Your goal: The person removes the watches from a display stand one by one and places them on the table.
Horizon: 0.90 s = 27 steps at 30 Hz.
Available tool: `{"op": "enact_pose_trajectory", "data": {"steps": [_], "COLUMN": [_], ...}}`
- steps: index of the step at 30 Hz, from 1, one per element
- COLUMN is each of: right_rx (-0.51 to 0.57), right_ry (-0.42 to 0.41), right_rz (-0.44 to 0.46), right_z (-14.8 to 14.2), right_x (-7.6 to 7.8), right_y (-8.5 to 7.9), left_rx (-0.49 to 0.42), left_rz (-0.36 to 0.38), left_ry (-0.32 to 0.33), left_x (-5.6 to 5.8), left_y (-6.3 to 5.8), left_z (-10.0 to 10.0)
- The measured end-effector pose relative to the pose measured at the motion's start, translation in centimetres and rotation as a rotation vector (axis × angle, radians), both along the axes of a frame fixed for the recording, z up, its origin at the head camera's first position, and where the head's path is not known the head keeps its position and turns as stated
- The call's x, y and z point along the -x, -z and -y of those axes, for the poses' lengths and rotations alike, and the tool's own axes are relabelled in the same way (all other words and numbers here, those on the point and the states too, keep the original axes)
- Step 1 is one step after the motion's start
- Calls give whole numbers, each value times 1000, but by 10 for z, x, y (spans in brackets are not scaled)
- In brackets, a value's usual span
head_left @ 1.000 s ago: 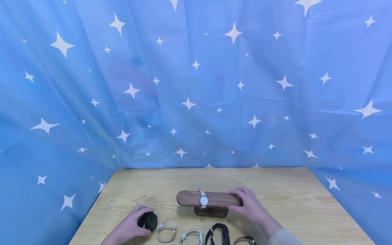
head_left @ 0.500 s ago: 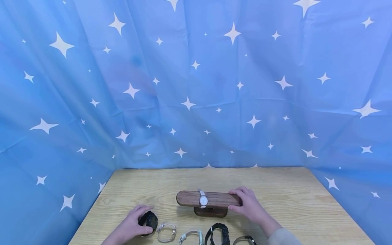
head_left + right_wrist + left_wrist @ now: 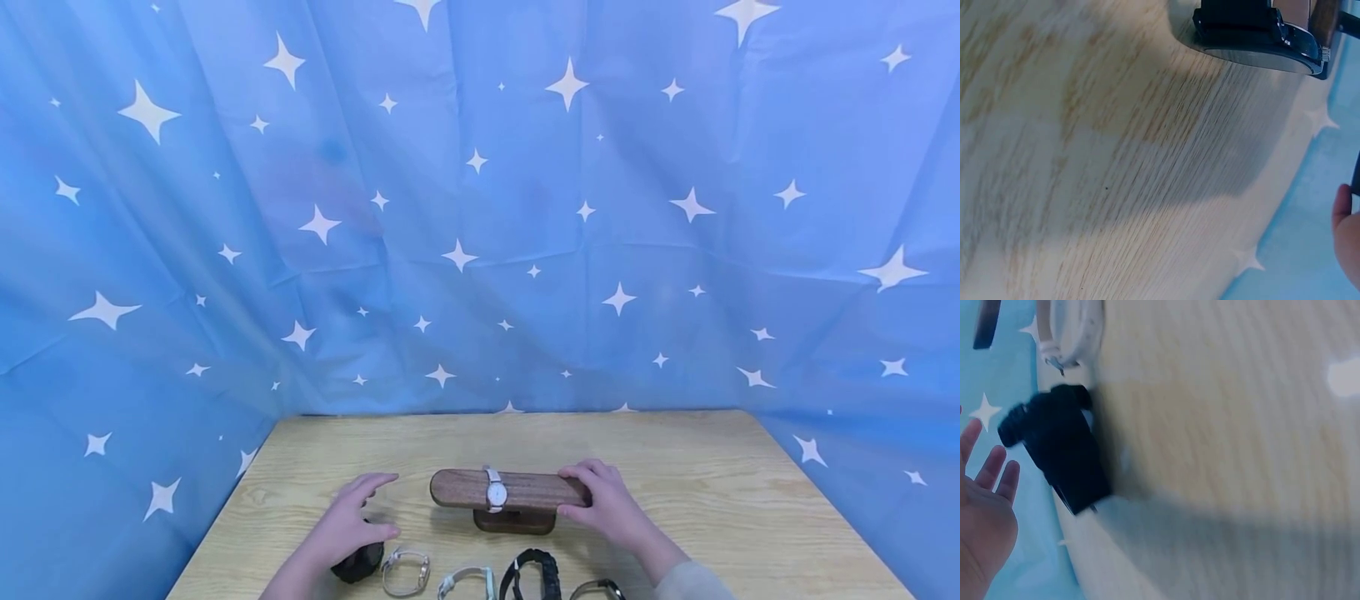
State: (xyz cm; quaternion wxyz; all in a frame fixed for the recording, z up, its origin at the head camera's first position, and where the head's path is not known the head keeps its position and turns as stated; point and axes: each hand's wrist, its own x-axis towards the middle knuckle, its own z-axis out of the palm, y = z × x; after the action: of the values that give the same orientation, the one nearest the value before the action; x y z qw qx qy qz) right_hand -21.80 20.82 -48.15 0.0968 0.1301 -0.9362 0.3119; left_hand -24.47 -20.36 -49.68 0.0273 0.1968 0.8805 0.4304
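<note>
My left hand (image 3: 348, 521) is raised over the left of the table, thumb and fingers spread with nothing between them. Just below it a black watch (image 3: 358, 564) rests on the wood, partly covered by the hand. In the left wrist view that black watch (image 3: 1063, 447) stands apart from the fingers. My right hand (image 3: 611, 508) grips the right end of a dark wooden watch stand (image 3: 461, 490), thumb in front and fingers behind. A white-strapped watch (image 3: 497, 493) is wrapped around the stand's bar, left of its middle.
Along the table's near side stand a pale-strapped watch (image 3: 406, 575), a light blue strap watch (image 3: 489, 582), a chunky black watch (image 3: 551, 575) and a slim dark one (image 3: 600, 585). A blue star-printed curtain (image 3: 480, 208) borders the table (image 3: 675, 442) behind and at the sides.
My left hand has let go of the black watch and moved up and to the right, its fingers spreading. The right hand keeps its grip on the stand.
</note>
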Motion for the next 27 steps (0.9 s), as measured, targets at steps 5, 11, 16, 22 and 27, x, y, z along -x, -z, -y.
{"op": "enact_pose_trajectory", "data": {"steps": [5,11,16,22,27], "right_rx": [5,6,12,9,16], "right_ry": [6,7,1,-8,1], "right_rz": [8,2,-5,-6,-2], "right_z": [1,2,1,1,-1], "right_x": [0,0,2,1,1], "right_y": [1,2,3,4,5], "left_rx": [-3,-4,1,20,2], "left_rz": [-23,-55,-72,-68,-11], "left_ry": [-7,41,46,42,39], "left_x": [3,7,9,10,13], "left_y": [-4,-7,-9,-10,-14], "left_z": [-14,-33,-48,-61,-71]}}
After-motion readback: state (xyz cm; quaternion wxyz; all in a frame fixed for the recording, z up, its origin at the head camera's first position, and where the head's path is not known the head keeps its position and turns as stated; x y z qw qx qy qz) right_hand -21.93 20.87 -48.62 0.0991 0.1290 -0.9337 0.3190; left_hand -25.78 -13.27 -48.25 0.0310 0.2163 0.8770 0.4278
